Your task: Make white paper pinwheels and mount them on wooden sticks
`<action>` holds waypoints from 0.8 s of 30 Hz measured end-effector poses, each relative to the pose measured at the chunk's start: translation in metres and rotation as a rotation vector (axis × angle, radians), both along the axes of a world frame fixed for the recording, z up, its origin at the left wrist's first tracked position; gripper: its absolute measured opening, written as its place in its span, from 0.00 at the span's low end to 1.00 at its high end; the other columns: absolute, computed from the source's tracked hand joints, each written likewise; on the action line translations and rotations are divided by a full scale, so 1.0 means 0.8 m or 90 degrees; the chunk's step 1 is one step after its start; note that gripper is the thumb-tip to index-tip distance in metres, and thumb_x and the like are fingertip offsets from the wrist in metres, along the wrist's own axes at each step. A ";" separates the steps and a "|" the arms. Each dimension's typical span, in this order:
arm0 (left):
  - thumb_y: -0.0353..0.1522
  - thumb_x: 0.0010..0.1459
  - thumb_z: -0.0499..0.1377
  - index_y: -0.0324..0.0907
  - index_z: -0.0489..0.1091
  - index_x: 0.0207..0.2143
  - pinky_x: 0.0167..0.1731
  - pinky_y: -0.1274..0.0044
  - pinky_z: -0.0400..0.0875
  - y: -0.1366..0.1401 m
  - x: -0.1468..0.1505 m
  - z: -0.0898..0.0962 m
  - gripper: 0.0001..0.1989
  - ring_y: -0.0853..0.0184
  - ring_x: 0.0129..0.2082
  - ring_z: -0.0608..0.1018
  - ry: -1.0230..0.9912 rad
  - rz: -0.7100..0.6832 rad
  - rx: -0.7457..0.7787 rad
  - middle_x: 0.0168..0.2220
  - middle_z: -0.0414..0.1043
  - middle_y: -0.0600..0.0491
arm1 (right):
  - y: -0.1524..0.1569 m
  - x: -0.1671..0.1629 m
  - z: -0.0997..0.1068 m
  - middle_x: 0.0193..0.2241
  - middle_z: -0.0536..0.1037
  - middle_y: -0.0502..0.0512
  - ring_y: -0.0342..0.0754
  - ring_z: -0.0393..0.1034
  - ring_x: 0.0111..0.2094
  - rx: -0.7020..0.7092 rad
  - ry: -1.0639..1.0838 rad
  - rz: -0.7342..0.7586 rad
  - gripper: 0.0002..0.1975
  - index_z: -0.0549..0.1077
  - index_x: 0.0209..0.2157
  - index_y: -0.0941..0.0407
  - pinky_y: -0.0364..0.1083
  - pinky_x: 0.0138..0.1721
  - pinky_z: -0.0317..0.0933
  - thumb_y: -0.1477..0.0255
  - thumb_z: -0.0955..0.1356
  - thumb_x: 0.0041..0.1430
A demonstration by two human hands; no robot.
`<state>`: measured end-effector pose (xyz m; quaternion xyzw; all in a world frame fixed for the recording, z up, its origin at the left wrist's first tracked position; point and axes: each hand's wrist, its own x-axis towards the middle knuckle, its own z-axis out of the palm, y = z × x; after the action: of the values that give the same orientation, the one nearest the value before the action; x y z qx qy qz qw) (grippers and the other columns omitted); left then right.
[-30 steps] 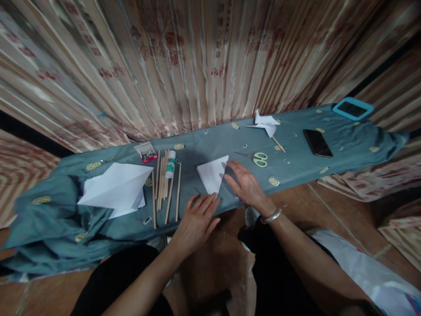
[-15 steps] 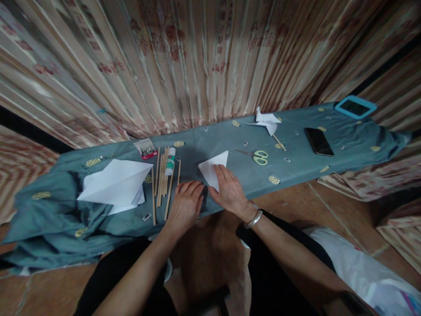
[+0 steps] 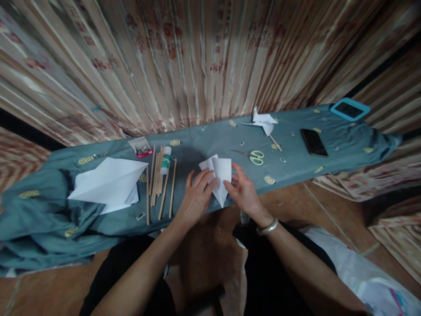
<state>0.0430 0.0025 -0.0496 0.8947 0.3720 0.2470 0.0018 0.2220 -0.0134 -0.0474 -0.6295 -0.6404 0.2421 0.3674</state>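
A white folded sheet of paper (image 3: pixel 222 171) is between my hands near the table's front edge, partly opened along its creases, one point toward me. My left hand (image 3: pixel 196 197) grips its left side, fingertips over the paper. At the right edge, my right hand (image 3: pixel 244 189) pinches the paper between thumb and fingers; a bangle is on that wrist. Left of my left hand lie several wooden sticks (image 3: pixel 159 171) with a glue stick (image 3: pixel 166 160) on them. Scissors with green handles (image 3: pixel 255 157) lie beyond my right hand.
A paper pinwheel on a stick (image 3: pixel 265 123), a phone (image 3: pixel 313 141) and a blue-framed tablet (image 3: pixel 350 109) lie to the right. Leftward are white paper sheets (image 3: pixel 107 182) and a small box of metal pins (image 3: pixel 141 147). A green-grey cloth (image 3: pixel 197 140) covers the narrow table; curtains hang behind.
The folded paper has gone from a flat triangle to a partly opened shape. My left hand has moved onto it, and my right hand has shifted from its top to its right edge.
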 end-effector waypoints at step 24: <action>0.28 0.64 0.52 0.42 0.74 0.41 0.55 0.62 0.61 -0.011 -0.038 -0.014 0.11 0.65 0.44 0.78 -0.018 -0.081 0.001 0.40 0.80 0.51 | -0.023 0.052 -0.005 0.49 0.76 0.61 0.51 0.66 0.55 0.133 -0.258 0.262 0.13 0.76 0.40 0.58 0.53 0.55 0.62 0.72 0.60 0.66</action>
<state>0.0123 -0.0064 -0.0612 0.9131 0.3138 0.2594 0.0221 0.2635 -0.0317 -0.0515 -0.4809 -0.8360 0.1136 0.2384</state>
